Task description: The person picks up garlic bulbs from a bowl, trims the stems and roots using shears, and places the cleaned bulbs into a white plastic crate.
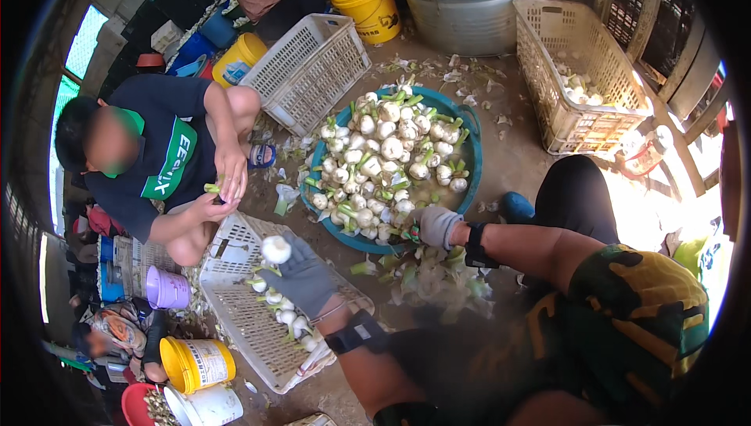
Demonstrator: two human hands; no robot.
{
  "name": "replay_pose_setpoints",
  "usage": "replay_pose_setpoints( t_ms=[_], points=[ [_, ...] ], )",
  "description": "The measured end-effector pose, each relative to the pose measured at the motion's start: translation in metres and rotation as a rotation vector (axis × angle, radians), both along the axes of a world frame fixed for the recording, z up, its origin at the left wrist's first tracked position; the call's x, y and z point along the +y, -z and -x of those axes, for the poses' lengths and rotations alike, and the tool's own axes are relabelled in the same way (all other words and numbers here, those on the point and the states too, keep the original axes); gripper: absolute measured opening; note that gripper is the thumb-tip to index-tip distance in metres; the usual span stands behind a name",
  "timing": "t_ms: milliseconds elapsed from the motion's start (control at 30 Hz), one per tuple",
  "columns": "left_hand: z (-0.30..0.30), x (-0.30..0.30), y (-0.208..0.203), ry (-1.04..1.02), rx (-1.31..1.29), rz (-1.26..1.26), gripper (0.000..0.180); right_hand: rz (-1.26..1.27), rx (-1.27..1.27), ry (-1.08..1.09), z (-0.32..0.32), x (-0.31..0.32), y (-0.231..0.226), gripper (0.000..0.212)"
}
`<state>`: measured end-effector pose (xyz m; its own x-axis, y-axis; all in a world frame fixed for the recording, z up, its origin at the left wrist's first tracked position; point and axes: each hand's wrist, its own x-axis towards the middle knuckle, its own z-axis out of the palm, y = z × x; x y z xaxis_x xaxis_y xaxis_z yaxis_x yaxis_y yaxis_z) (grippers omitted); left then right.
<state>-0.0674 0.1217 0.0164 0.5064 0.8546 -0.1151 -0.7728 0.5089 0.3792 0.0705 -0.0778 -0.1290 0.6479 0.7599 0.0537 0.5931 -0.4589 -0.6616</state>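
My left hand [303, 276], in a grey glove, is over a whitish plastic crate [235, 332]. A peeled garlic bulb [275, 249] sits between its thumb and fingers. Several more garlic bulbs [286, 316] with green stems lie in that crate. My right hand [438, 227], in a pale glove, is closed at the near rim of a blue tub [469, 121]. A small red and green bit shows at its fingers, too small to name. The tub is heaped with garlic bulbs [383, 148] with short green stems.
Across from me a person [156, 160] sits holding a green stem. A crate [305, 74] stands behind the tub, another crate [579, 74] with garlic at far right. A metal tub [461, 3], yellow buckets [366, 7] and peel scraps [438, 277] surround the area.
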Motion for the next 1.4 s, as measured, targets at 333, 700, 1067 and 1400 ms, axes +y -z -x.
replay_pose_setpoints(
  t_ms=[333, 700, 1067, 1400],
  points=[
    [-0.049, -0.029, 0.027, 0.396, 0.486, -0.222, 0.049, 0.545, -0.125, 0.482, -0.091, -0.056, 0.003, 0.020],
    [-0.083, -0.084, 0.063, 0.533, 0.923, -1.421, 0.061, -0.480, -0.092, -0.061, -0.070, -0.005, 0.003, 0.056],
    [-0.063, -0.093, 0.055, 0.404, 0.990, -1.542, 0.068, -0.007, -0.420, -0.186, -0.036, -0.022, -0.049, 0.024],
    [-0.051, -0.089, 0.046, 0.866, 0.587, -0.349, 0.028, 0.132, -0.715, -0.318, -0.023, -0.035, -0.072, 0.019]
  ],
)
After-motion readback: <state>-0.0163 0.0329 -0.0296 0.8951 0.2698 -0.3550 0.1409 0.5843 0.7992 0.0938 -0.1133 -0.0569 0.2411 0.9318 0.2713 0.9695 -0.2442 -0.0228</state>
